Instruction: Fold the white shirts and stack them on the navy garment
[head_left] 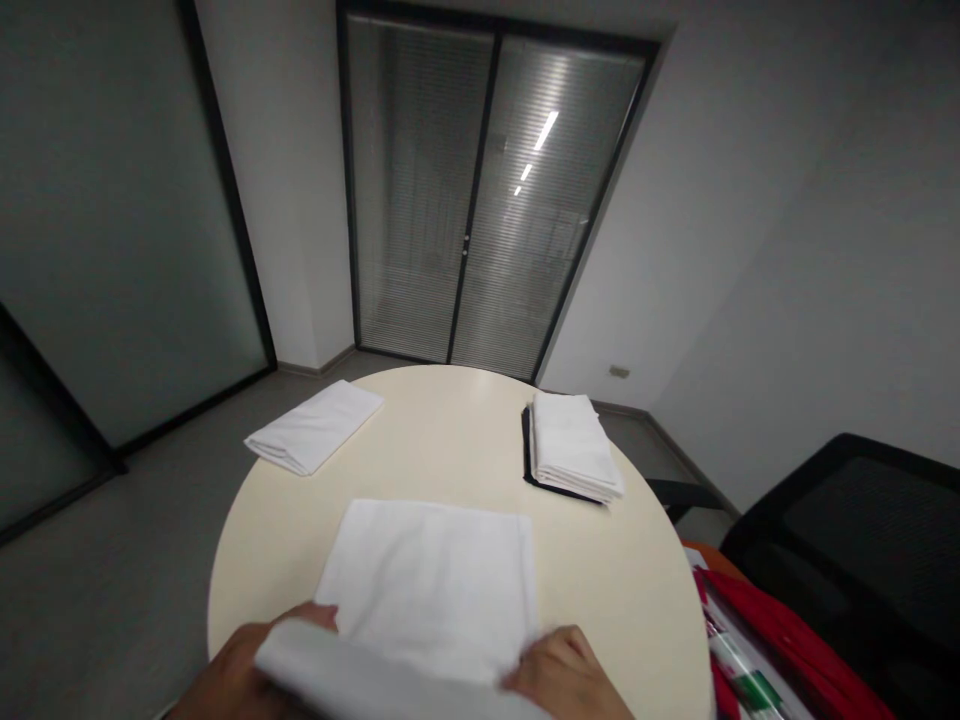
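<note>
A white cloth (435,580) lies flat on the round cream table (450,440), right in front of me. Its near edge is lifted and curled over. My left hand (240,675) grips that raised edge at its left end. My right hand (566,675) grips the same edge at its right end, fingers closed on the fabric. Both hands sit at the table's near rim, partly cut off by the picture's bottom edge.
A folded white cloth (315,427) lies at the table's far left. A stack of folded white cloths (574,445) rests on a dark one at the far right. A black chair (855,540) and red fabric (780,640) stand to my right. Glass doors (480,200) are behind.
</note>
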